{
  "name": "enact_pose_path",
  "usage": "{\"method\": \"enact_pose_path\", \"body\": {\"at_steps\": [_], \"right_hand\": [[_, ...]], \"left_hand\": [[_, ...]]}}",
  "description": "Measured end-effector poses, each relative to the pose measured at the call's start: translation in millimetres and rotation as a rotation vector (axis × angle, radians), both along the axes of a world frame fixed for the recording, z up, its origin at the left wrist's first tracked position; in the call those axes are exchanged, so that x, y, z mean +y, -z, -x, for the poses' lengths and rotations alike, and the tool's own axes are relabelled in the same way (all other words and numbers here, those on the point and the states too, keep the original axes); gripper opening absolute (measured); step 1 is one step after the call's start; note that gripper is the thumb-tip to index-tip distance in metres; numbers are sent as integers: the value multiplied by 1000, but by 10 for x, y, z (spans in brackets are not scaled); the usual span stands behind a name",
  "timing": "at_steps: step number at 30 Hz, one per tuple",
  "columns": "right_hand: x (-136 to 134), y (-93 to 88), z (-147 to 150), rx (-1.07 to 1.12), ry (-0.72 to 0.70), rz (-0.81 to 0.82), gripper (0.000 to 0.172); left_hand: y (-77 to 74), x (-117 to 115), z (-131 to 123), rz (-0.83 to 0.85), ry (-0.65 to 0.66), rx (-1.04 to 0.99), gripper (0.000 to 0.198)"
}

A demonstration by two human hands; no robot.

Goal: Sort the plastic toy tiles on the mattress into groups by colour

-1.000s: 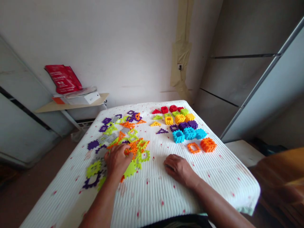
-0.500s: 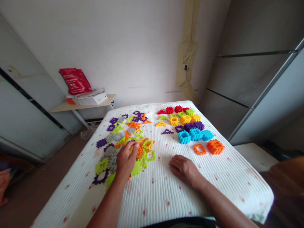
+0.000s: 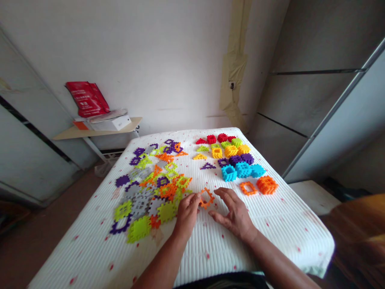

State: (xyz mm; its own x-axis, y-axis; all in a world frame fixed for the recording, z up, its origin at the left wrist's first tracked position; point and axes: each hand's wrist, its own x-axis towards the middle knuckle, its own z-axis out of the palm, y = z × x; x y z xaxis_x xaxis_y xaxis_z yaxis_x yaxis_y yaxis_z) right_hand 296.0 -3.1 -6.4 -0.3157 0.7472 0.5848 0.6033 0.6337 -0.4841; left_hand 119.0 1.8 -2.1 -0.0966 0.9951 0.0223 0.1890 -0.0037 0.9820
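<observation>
Holding, at near centre: left hand point(image 3: 187, 210), thumb and forefinger pinched on the left edge of one toothed orange frame point(image 3: 211, 195), which is raised and tilted above the white quilted surface point(image 3: 228, 257). Right hand point(image 3: 234, 214): fingers spread, thumb apart from forefinger, just beside the frame's right edge; contact cannot be told.

Changed since half a second ago: left hand, then over the jumble, now nearer the right hand; right hand, then curled on the surface, now opened; purple window piece point(image 3: 163, 182), then hidden behind the left hand, now in view.

Near left: light green plate point(image 3: 139, 228), flat, foremost of the mixed loose pieces.

Beyond, right: flat orange frame point(image 3: 248, 188) beside orange stack point(image 3: 267, 184); blue stack point(image 3: 229, 173); yellow stack point(image 3: 216, 153); red stack point(image 3: 211, 139).

Far left: red bag point(image 3: 87, 98) atop white box point(image 3: 112, 123), on a shelf point(image 3: 69, 133).
</observation>
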Motion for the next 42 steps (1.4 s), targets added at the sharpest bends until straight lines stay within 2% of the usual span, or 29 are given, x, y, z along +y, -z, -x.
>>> {"method": "enact_pose_path", "body": {"at_steps": [3, 9, 16, 19, 23, 27, 30, 37, 42], "right_hand": [[-43, 21, 70, -52, 31, -3, 52], [-60, 50, 184, -74, 134, 4, 42], [-68, -29, 224, -71, 206, 30, 34], [-37, -49, 96, -73, 294, 11, 37], [36, -59, -243, -192, 529, -10, 32], [93, -61, -511, -320, 753, 72, 28], [126, -56, -574, -386, 840, 150, 28], [170, -46, -579, -479, 869, 269, 23], [185, -38, -590, -493, 838, 271, 21]], "left_hand": [[46, -29, -79, -33, 21, 47, 39], [64, -41, -106, -60, 13, 114, 37], [26, -65, -117, -51, 58, 109, 38], [33, -64, -105, -62, 69, 110, 39], [88, -45, -82, -11, 51, 129, 46], [126, -25, -80, 21, 45, 140, 50], [122, -24, -83, 25, 38, 145, 49], [101, -36, -95, 8, 34, 148, 46], [116, -31, -78, 10, 40, 136, 46]]}}
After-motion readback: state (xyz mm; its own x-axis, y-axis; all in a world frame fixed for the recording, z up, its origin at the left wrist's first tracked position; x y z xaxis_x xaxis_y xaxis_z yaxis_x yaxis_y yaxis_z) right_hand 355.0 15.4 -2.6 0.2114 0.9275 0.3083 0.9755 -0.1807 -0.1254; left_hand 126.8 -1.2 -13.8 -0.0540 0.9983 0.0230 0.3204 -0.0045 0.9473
